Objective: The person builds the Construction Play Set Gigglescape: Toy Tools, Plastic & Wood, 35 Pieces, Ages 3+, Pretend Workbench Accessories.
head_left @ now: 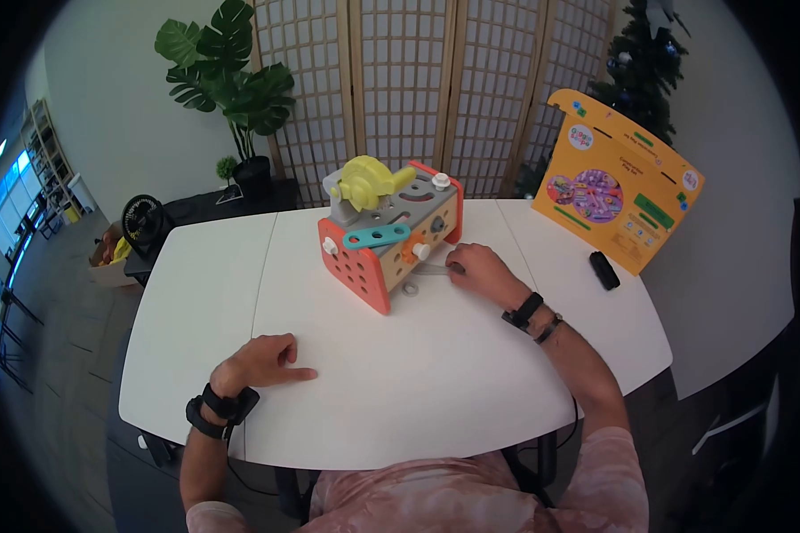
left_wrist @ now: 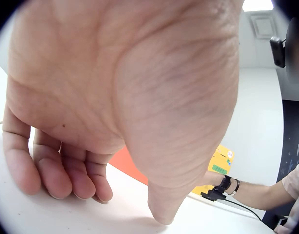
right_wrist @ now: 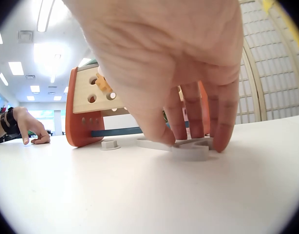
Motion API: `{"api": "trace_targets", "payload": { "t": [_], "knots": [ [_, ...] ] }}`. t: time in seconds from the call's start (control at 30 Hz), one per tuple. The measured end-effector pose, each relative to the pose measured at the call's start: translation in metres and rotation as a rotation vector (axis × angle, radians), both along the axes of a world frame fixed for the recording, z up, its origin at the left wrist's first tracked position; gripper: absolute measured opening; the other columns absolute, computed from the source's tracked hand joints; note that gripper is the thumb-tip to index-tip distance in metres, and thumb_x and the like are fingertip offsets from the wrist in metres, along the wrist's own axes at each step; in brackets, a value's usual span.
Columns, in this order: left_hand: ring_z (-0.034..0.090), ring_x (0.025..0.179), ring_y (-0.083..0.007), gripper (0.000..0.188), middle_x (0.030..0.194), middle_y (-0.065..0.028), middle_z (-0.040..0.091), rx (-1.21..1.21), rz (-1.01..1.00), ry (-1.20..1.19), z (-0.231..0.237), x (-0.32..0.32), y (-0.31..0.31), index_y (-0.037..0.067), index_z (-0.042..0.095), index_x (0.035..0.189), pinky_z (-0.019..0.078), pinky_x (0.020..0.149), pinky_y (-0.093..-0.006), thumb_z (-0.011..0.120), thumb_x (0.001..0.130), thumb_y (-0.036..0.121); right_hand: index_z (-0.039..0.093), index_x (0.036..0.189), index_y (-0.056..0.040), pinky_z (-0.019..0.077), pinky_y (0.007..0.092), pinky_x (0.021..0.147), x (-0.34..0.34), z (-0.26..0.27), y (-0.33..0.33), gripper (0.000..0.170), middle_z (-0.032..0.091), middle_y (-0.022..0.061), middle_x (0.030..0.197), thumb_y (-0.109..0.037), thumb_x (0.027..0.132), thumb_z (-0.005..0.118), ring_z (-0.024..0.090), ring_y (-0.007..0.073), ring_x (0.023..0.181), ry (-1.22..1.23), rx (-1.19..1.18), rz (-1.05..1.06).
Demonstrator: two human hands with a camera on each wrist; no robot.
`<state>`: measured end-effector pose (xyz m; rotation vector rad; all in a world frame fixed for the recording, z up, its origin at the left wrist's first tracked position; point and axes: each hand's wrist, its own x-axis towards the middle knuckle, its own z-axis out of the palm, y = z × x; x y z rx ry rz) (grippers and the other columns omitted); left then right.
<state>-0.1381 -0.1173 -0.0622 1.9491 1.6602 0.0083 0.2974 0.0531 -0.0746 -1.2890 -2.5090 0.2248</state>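
A toy workbench (head_left: 360, 275) with red-orange ends, wooden sides and a grey top stands on the table. A yellow-green piece (head_left: 364, 184) sits on top, and a teal strip with holes (head_left: 364, 239) lies across its near corner. My right hand (head_left: 487, 274) (right_wrist: 173, 53) pinches a flat grey tool (head_left: 431, 270) (right_wrist: 191, 153) on the table beside the workbench, thumb on one side and fingers on the other. Close by lies a grey nut (head_left: 410, 289) (right_wrist: 109, 145). My left hand (head_left: 262, 362) (left_wrist: 125, 83) rests on the table, fingers loosely bent, holding nothing.
An orange-yellow box (head_left: 627, 182) stands at the table's (head_left: 347, 417) back right, with a black object (head_left: 604, 270) near it. Behind the table are a folding screen (head_left: 400, 80) and a potted plant (head_left: 254, 176); a black fan (head_left: 142, 220) is at the left.
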Motion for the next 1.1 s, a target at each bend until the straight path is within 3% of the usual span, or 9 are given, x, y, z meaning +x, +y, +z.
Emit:
{"api": "trace_targets", "payload": {
  "t": [0.1,0.17,0.27,0.37,0.57,1.1],
  "knots": [
    [0.064,0.075,-0.0231,0.062,0.080,-0.0074,0.067,0.007,-0.017,-0.005,-0.001,-0.001,0.001,0.006,0.064,0.090,0.0504,0.068,-0.0367,0.086,0.084,0.064,0.078,0.108,-0.0010,0.0584,0.0452,0.093,-0.009,0.006,-0.007,0.023,0.076,0.0174,0.108,-0.016,0.091,0.073,0.072,0.0347,0.103,-0.006,-0.048,-0.028],
    [0.064,0.074,-0.0230,0.062,0.080,-0.0074,0.067,-0.002,-0.005,-0.003,0.003,0.000,-0.001,0.006,0.064,0.090,0.0503,0.068,-0.0367,0.086,0.084,0.064,0.074,0.109,-0.0024,0.0570,0.0456,0.096,-0.009,0.011,-0.019,0.026,0.073,0.0157,0.114,-0.017,0.087,0.076,0.069,0.0352,0.110,0.062,0.059,-0.021],
    [0.063,0.073,-0.0230,0.062,0.079,-0.0074,0.067,-0.007,0.003,-0.011,0.002,0.001,-0.001,0.007,0.063,0.090,0.0500,0.067,-0.0367,0.087,0.083,0.064,0.071,0.106,-0.0035,0.0561,0.0455,0.098,-0.007,0.019,-0.025,0.026,0.070,0.0146,0.115,-0.016,0.084,0.076,0.066,0.0354,0.114,-0.010,-0.017,-0.085],
    [0.061,0.073,-0.0211,0.061,0.078,-0.0065,0.065,-0.003,0.000,-0.008,0.001,0.001,0.000,0.008,0.062,0.089,0.0490,0.067,-0.0356,0.088,0.084,0.063,0.069,0.098,-0.0025,0.0592,0.0465,0.091,0.001,0.004,-0.015,0.021,0.069,0.0142,0.106,-0.012,0.080,0.077,0.069,0.0360,0.103,-0.012,0.000,-0.049],
    [0.061,0.073,-0.0213,0.061,0.079,-0.0065,0.065,0.021,-0.001,-0.017,-0.005,-0.002,-0.002,0.008,0.062,0.089,0.0490,0.067,-0.0356,0.088,0.084,0.062,0.069,0.097,-0.0020,0.0589,0.0454,0.090,0.003,-0.005,-0.004,0.018,0.069,0.0138,0.106,-0.004,0.079,0.074,0.071,0.0352,0.099,0.066,-0.051,-0.003],
    [0.062,0.073,-0.0230,0.062,0.080,-0.0074,0.066,-0.014,0.017,0.032,0.003,0.003,-0.001,0.008,0.063,0.091,0.0492,0.067,-0.0370,0.087,0.083,0.064,0.071,0.101,0.0002,0.0590,0.0455,0.095,-0.007,0.001,-0.003,0.019,0.071,0.0181,0.115,-0.003,0.083,0.071,0.072,0.0360,0.106,0.090,-0.109,0.010]
  ]
}}
